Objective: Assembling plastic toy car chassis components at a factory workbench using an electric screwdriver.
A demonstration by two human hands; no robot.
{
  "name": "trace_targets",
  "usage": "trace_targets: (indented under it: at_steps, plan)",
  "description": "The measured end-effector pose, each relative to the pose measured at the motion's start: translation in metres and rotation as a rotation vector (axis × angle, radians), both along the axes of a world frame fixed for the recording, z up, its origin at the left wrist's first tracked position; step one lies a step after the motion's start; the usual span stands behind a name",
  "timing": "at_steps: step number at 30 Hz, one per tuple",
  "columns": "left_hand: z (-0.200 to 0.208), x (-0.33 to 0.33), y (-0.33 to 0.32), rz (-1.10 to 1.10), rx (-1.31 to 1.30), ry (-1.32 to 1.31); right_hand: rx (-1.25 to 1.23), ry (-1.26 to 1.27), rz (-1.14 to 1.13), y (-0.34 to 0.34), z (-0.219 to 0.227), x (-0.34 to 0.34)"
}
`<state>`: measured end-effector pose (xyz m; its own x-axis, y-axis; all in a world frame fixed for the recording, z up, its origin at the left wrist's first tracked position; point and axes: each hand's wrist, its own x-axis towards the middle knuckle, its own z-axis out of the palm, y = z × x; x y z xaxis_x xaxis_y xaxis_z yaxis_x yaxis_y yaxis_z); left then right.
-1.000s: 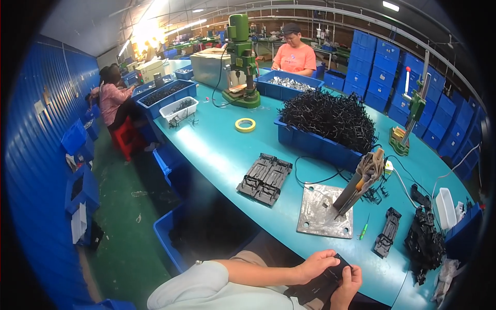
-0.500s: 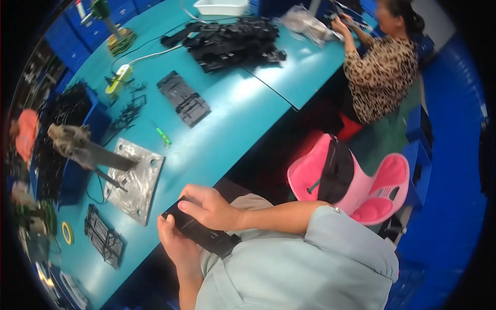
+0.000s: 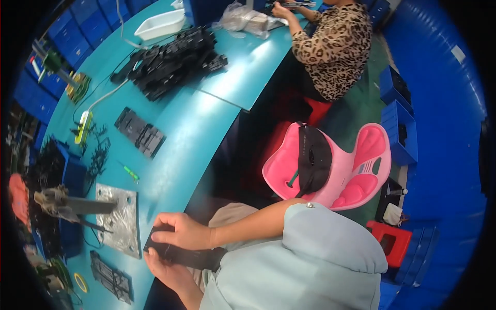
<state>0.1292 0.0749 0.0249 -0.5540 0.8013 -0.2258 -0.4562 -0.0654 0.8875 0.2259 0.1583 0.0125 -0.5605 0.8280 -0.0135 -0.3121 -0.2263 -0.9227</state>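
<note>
Both my hands hold a long, flat black plastic piece (image 3: 188, 256) at the table's front edge, close to my body. My right hand (image 3: 182, 231) grips it from above, with the thumb laid across its top. Under its near side, my left hand (image 3: 170, 271) supports it with the fingers wrapped beneath. Just left of my hands lies a metal base plate (image 3: 130, 225) carrying a stand with an arm. A black plastic frame (image 3: 111, 277) rests on the table nearer to me.
Beyond lie a green-handled tool (image 3: 132, 174), a black panel (image 3: 139, 132), a heap of black parts (image 3: 175, 59), and a white tray (image 3: 160, 25). A co-worker (image 3: 333, 46) sits at far right. A pink seat (image 3: 346, 175) stands on my right, near a red stool (image 3: 390, 240).
My view has turned, so table and co-worker shift left and the red stool shows at right. My hands still hold the black piece, now lying nearer level in the picture.
</note>
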Motion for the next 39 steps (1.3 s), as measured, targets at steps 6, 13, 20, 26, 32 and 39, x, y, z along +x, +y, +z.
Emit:
trace_targets:
  at_steps: [6, 13, 20, 26, 32, 39]
  plan:
    - [0.010, 0.000, 0.001, 0.045, -0.031, 0.078, 0.291, -0.012, -0.188, -0.006, -0.005, 0.003]
    - [-0.007, 0.003, 0.002, 0.108, 0.062, -0.065, 0.380, -0.087, -0.112, -0.002, -0.016, 0.014]
    - [-0.009, -0.001, -0.009, 0.150, 0.083, -0.083, 0.498, -0.104, -0.084, -0.001, -0.016, 0.006]
    - [-0.009, 0.002, -0.013, 0.170, 0.123, -0.031, 0.312, -0.043, 0.007, -0.006, -0.013, 0.001]
    - [-0.007, 0.005, -0.017, 0.192, 0.125, -0.003, 0.250, -0.042, -0.006, -0.009, -0.011, 0.003]
    - [-0.006, 0.005, -0.018, 0.169, 0.124, 0.004, 0.281, -0.015, 0.043, -0.004, -0.005, 0.006]
